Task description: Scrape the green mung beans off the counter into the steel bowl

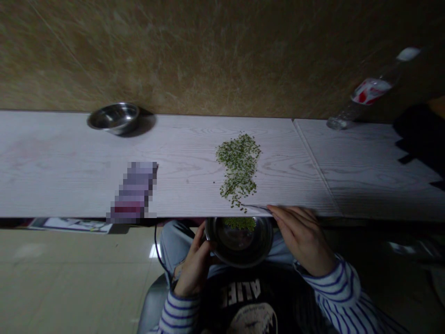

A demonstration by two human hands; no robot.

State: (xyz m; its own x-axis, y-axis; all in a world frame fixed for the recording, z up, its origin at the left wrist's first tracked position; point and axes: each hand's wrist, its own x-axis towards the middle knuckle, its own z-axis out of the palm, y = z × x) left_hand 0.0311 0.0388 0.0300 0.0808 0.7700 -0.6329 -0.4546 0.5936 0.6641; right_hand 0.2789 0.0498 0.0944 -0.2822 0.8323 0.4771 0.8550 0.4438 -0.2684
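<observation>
Many small green mung beans point(239, 160) lie scattered on the pale wooden table, trailing toward its front edge. Just below that edge, my left hand point(199, 260) grips the left rim of a metal bowl point(239, 257). More green beans point(239, 223) are gathered at the bowl's far side. My right hand point(301, 236) pinches a thin, dark, slender tool point(257, 207) that lies low over the table edge. Its tip reaches the nearest beans; I cannot make out its exact kind.
A second metal bowl point(114, 118) stands at the back left by the wall. A blurred-out phone-like object point(134, 192) lies at the front left. On the right are a plastic bottle point(370, 90) with a white cap and a black item point(422, 134). A cable point(156, 246) hangs down.
</observation>
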